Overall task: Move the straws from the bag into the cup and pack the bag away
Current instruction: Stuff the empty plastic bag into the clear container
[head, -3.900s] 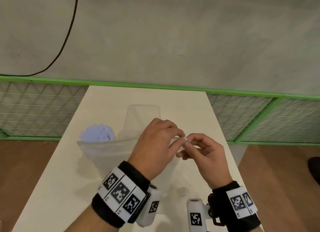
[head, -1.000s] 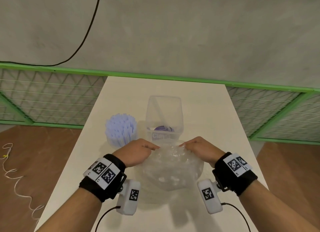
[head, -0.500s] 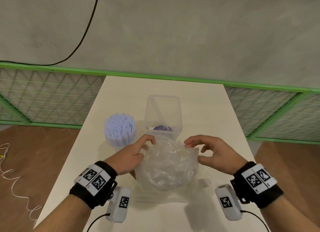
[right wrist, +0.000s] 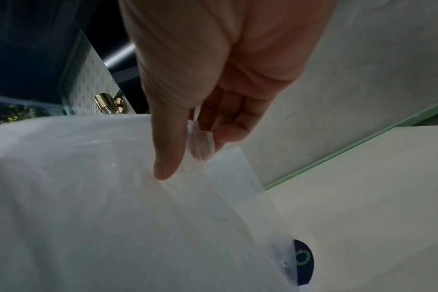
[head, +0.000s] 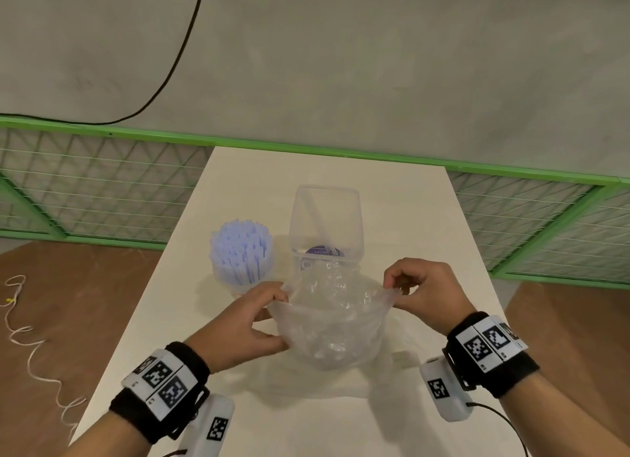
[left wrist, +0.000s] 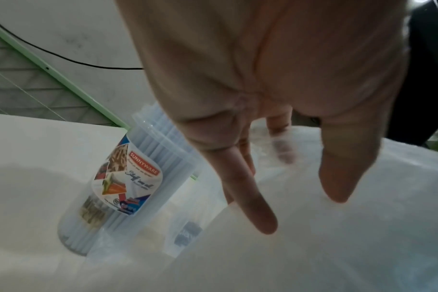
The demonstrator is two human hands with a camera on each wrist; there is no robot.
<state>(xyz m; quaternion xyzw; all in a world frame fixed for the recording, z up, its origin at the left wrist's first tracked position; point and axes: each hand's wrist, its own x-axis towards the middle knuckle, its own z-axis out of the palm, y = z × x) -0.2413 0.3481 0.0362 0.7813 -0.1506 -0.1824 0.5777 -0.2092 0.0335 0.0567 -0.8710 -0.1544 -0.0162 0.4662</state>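
Pinching opposite edges of the crumpled clear plastic bag (head: 329,323), the left hand (head: 238,323) and right hand (head: 428,293) stretch it taut, seemingly for folding, while the pale blue straws (head: 240,248) stand in their clear cup (left wrist: 118,189).

One bag (head: 329,323), one cup (head: 242,272), one clear container (head: 325,218), two hands.
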